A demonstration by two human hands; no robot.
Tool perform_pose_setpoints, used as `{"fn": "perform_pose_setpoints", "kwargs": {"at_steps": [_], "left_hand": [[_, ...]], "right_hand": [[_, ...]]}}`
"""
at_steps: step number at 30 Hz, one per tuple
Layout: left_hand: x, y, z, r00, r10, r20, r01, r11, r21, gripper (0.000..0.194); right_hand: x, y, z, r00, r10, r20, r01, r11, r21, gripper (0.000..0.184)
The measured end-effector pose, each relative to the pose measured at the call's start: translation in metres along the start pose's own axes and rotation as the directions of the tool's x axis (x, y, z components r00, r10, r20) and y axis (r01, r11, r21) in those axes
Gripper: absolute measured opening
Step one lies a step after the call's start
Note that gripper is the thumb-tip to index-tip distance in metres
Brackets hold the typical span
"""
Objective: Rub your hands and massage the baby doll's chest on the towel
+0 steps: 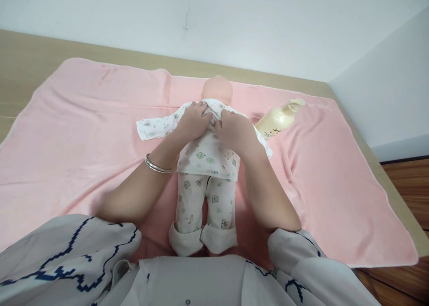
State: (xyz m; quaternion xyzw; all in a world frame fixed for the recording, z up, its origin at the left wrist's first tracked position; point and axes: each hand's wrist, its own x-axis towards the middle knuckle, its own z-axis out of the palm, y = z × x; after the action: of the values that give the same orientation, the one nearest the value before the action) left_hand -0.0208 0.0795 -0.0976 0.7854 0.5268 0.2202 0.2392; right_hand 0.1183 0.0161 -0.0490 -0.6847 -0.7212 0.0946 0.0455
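Observation:
A bald baby doll (217,89) lies stretched out in front of me, its head pointing away; no face shows. It is dressed in a white printed shirt (209,156) and matching trousers (219,203) with turned-up cuffs. My left hand (195,121) rests at the upper part of the shirt, fingers curled on the cloth just below the neck. Opposite it, my right hand (234,130) pinches the same cloth, thumb towards the middle. Between the two hands the fabric is bunched up. One sleeve (156,128) spreads out flat to the left.
A pale yellow pump bottle (278,119) lies tilted at the doll's right, close to the other sleeve. Beneath everything is a wrinkled pink blanket (335,185) on a wooden tabletop (33,48). A white wall (251,28) rises behind.

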Motion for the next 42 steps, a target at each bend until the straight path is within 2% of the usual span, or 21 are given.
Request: {"fn": "perform_pose_setpoints", "kwargs": {"at_steps": [3,7,10,13,15,18,21,25,31,36,42], "left_hand": [[0.004,-0.004,0.009,0.999,-0.010,-0.031,0.011,0.999,0.037,0.035],[-0.003,0.003,0.006,0.998,0.002,-0.069,0.002,0.998,0.056,0.031],[-0.012,0.014,-0.011,0.999,-0.030,0.020,0.029,0.999,0.023,0.016],[-0.017,0.020,-0.025,0.992,-0.053,0.110,0.056,0.998,-0.024,0.022],[-0.015,0.017,-0.026,0.993,-0.044,0.106,0.051,0.997,-0.063,0.025],[-0.007,0.006,-0.016,0.998,-0.017,0.065,0.023,0.995,-0.094,0.025],[0.003,-0.008,0.002,0.997,0.080,0.016,-0.081,0.996,0.034,0.032],[0.008,-0.020,0.023,0.980,0.193,-0.043,-0.181,0.965,0.189,0.045],[0.007,-0.021,0.033,0.994,0.060,-0.086,-0.049,0.992,0.118,0.058],[0.005,-0.019,0.034,0.991,-0.015,-0.136,0.020,0.999,0.038,0.060],[0.005,-0.021,0.034,0.992,-0.019,-0.129,0.017,1.000,-0.012,0.059]], "right_hand": [[-0.004,-0.006,-0.004,1.000,0.030,-0.010,-0.030,1.000,0.004,0.029],[0.014,0.005,0.006,0.995,0.095,-0.027,-0.089,0.983,0.160,0.032],[0.031,0.016,0.020,0.994,0.083,-0.078,-0.067,0.978,0.196,0.038],[0.040,0.021,0.030,0.988,0.097,-0.117,-0.075,0.981,0.179,0.049],[0.038,0.019,0.030,0.990,0.096,-0.104,-0.078,0.982,0.169,0.052],[0.024,0.009,0.021,0.996,0.068,-0.058,-0.060,0.989,0.132,0.049],[0.006,-0.006,0.009,0.999,0.048,-0.017,-0.047,0.998,0.052,0.045],[-0.001,-0.013,0.004,0.999,0.028,-0.038,-0.028,1.000,0.004,0.040],[0.027,0.008,0.020,0.994,0.084,-0.070,-0.068,0.977,0.204,0.043],[0.041,0.014,0.038,0.986,0.129,-0.103,-0.110,0.979,0.170,0.066],[0.040,0.014,0.039,0.987,0.120,-0.108,-0.101,0.980,0.171,0.069]]}}
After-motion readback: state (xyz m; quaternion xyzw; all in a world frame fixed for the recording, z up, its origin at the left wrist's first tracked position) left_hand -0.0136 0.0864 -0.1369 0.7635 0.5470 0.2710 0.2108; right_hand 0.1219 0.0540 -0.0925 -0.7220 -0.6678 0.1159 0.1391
